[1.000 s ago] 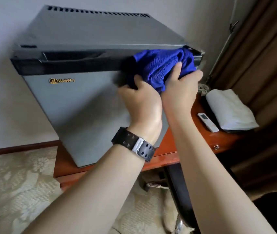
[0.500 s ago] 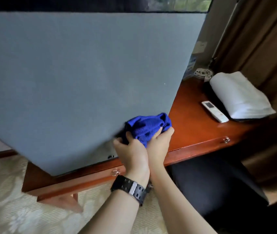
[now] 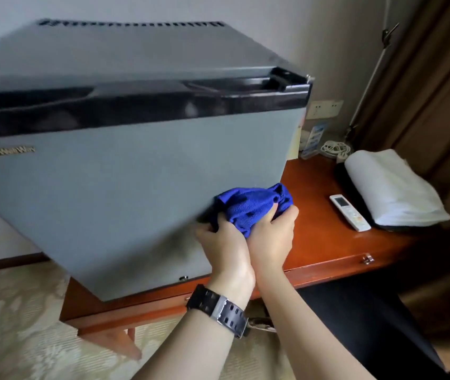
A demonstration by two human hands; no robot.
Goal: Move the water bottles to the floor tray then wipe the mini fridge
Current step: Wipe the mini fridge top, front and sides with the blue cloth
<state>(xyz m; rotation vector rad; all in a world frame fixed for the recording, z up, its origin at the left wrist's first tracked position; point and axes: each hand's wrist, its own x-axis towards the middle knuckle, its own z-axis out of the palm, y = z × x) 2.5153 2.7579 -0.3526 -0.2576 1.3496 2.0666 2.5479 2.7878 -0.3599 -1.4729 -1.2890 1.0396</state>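
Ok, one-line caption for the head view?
Both hands press a blue cloth against the mini fridge door's lower right edge.

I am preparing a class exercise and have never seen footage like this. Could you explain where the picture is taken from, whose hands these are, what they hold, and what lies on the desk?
The camera sits on a person's head, looking forward and down, so the arms reach in from below. The left hand, with a black watch on its wrist, and the right hand together grip a blue cloth against the lower right front of a grey mini fridge. The fridge stands on a wooden desk. To its right lie a white remote, a folded white towel and a coiled white cable.
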